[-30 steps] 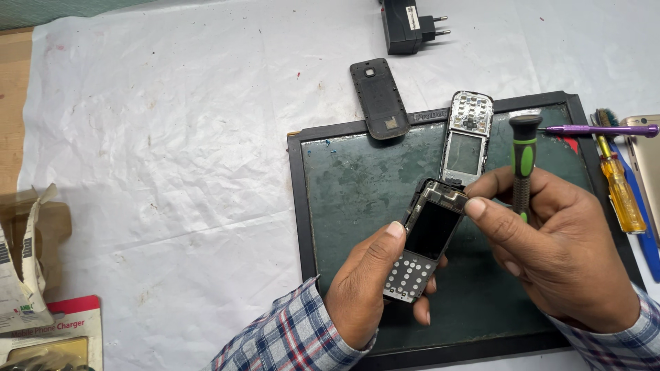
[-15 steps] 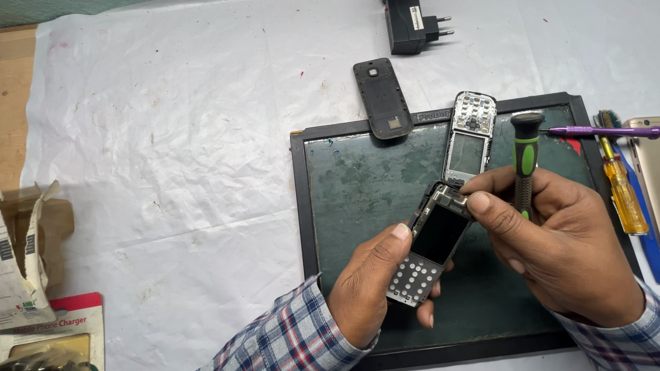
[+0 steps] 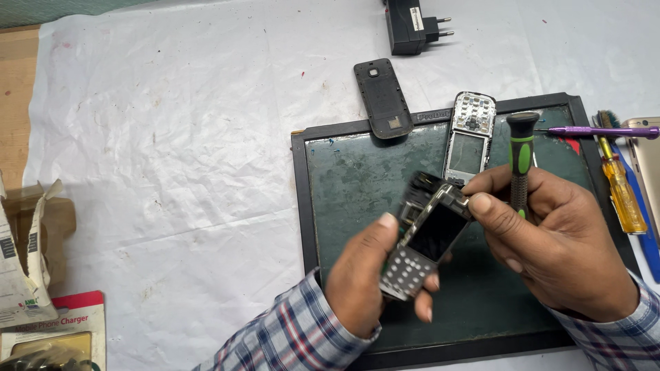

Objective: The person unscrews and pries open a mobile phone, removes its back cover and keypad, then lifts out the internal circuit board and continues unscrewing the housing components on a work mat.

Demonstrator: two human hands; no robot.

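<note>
My left hand (image 3: 368, 278) grips the lower end of a stripped mobile phone body (image 3: 426, 240) with a dark screen and bare keypad contacts, held tilted above a dark work mat (image 3: 357, 185). My right hand (image 3: 557, 247) pinches the phone's top edge with thumb and forefinger, where a part is lifting away from the body. The same hand also clamps a green-and-black screwdriver (image 3: 520, 154) upright in its fingers. A silver front cover (image 3: 469, 134) of a phone lies on the mat's far edge. A black back cover (image 3: 382, 97) rests just beyond the mat.
A black charger plug (image 3: 410, 24) lies at the top. A purple tool (image 3: 605, 130), a yellow-handled screwdriver (image 3: 622, 189) and a blue tool sit right of the mat. Torn cardboard packaging (image 3: 27, 275) is at the left. White wrinkled paper (image 3: 172, 158) covers the table.
The phone body has tipped slightly and its top part has lifted further away under my right fingers. Both hands stay over the mat in nearly the same place.
</note>
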